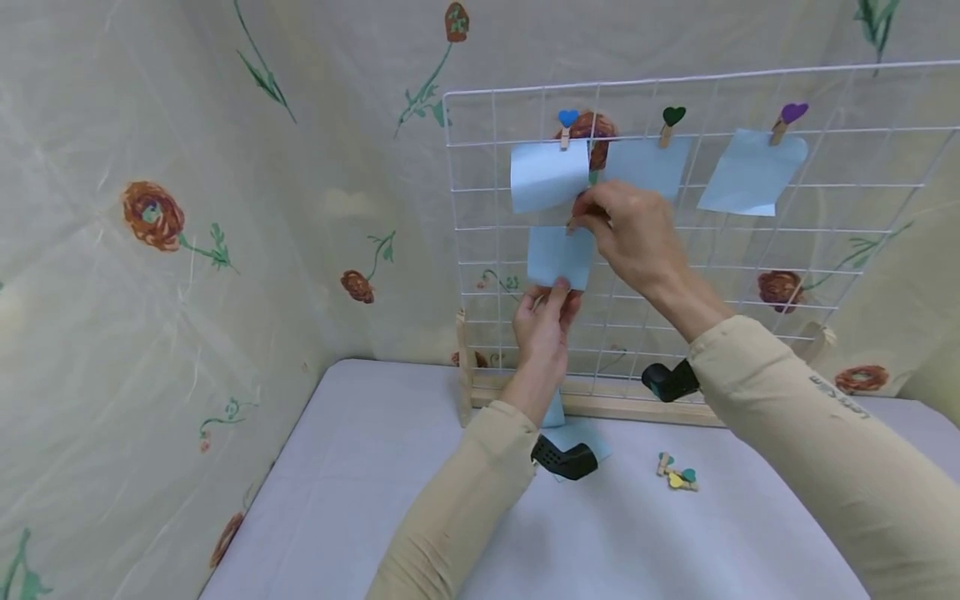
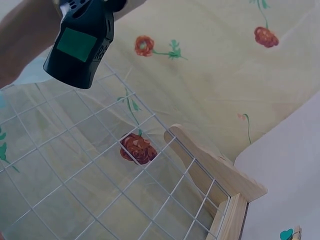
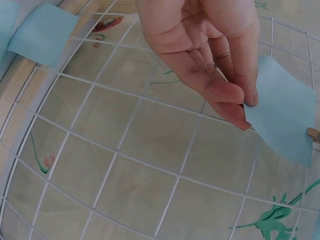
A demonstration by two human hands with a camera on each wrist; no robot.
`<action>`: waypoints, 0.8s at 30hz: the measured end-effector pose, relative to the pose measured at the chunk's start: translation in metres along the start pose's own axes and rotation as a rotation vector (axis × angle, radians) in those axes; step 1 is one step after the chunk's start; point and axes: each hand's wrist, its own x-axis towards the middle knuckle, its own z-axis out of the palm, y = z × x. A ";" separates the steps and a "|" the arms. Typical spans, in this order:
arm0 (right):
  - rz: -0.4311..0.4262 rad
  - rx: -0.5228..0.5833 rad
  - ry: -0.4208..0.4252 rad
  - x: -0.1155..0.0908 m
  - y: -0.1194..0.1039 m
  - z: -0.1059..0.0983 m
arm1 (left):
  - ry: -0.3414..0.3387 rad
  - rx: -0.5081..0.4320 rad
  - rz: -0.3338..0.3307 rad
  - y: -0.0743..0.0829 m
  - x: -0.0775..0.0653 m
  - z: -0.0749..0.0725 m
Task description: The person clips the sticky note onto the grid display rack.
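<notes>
My left hand (image 1: 542,329) pinches the lower edge of a light blue square of paper (image 1: 558,257) against the white wire grid (image 1: 517,189). In the right wrist view the left thumb and fingers (image 3: 235,95) show on that edge. My right hand (image 1: 630,229) pinches a small wooden clothespin (image 3: 313,134) at the paper's top edge. Above it, another blue sheet (image 1: 550,175) hangs from a clothespin with a blue heart (image 1: 567,119). Farther right, two more sheets hang from clothespins with a green heart (image 1: 673,116) and a purple heart (image 1: 794,112).
Several heart clothespins (image 1: 678,473) lie on the white tabletop (image 1: 360,467). More blue paper (image 1: 588,436) lies near the grid's wooden base (image 1: 622,407). A black camera is on each wrist. A flower-printed curtain (image 1: 247,167) stands behind and at the left.
</notes>
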 end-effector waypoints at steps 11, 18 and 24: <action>0.024 0.011 -0.013 0.000 0.000 0.003 | 0.016 -0.004 0.005 -0.002 -0.001 0.001; 0.026 0.030 -0.024 0.001 -0.002 0.004 | 0.016 -0.005 0.012 -0.002 0.001 0.000; 0.048 0.036 -0.036 0.002 -0.004 0.004 | 0.021 -0.002 0.008 -0.002 0.001 0.001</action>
